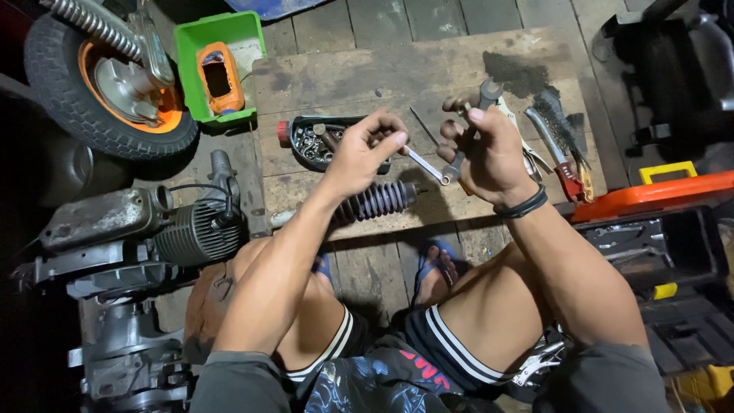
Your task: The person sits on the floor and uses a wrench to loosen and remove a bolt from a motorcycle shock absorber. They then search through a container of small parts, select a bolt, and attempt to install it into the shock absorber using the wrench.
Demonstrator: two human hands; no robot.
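I am gripping a bunch of wrenches (pixel 475 126) in my right hand (pixel 489 153) while my left hand (pixel 365 153) is pinching one spanner (pixel 425 165), drawing it clear above the wooden board (pixel 397 73).

Over the wooden worktop (pixel 459 69), the left hand (pixel 359 157) pinches a slim wrench (pixel 423 164) while the right hand (pixel 489 153) grips a bundle of spanners (pixel 472 126). A ribbed shock absorber (pixel 375 203) lies along the near edge, beside a black tray of sockets (pixel 310 141).

A worn wooden board (pixel 459 73) carries a black socket tray (pixel 317 141), wire brush (pixel 562 126) and ribbed shock absorber (pixel 375 203).
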